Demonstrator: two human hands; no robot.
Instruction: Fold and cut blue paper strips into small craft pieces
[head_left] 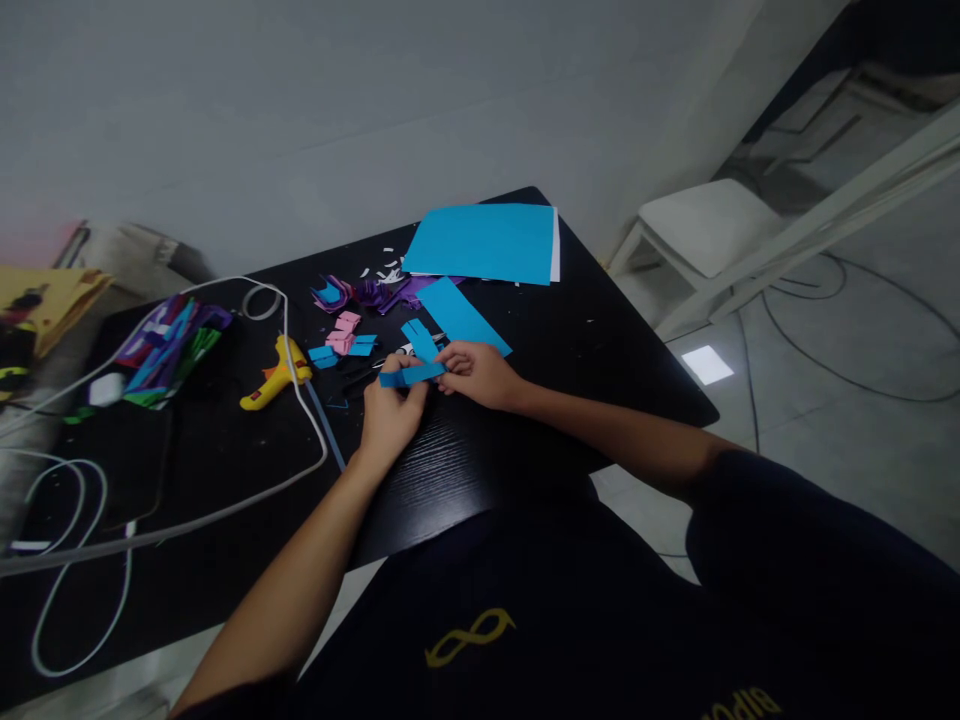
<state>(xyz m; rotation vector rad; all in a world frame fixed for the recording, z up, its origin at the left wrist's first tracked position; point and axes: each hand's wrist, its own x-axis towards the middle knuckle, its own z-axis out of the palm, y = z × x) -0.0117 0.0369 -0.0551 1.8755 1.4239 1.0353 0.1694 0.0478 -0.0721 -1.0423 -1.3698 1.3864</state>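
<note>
Fingers of the left hand (391, 412): thumb and fingertips pinching the left part of a blue paper strip (411, 375). Fingers of the right hand (480, 375): bent, pinching the strip's right end. Strip is held between the two hands, above the near part of the black surface (585, 350); exact form of its folds too small to tell.

Just beyond the strip: a cut blue piece (418, 338), its lower end hidden behind the hands. Beside it, a plain blue rectangle (466, 316) lies slantwise, near the right hand. Scissors (373, 368) near the left hand, partly hidden.

Left of these: pink folded paper (343, 333), with one blue folded piece (323, 356) on its left and another (363, 345) on its right. Behind: purple paper flower (335, 295) with blue at its centre; purple sheet (420, 291); small white scraps (390, 272).

Far edge: large blue sheet (484, 243) over a white sheet (556, 245), the latter showing along the right side.

Left side: yellow glue gun (277, 375), white cable (311, 420) running past it; farther left, a bundle of coloured material (172, 345). Off the surface, right: white stool (709, 222).
</note>
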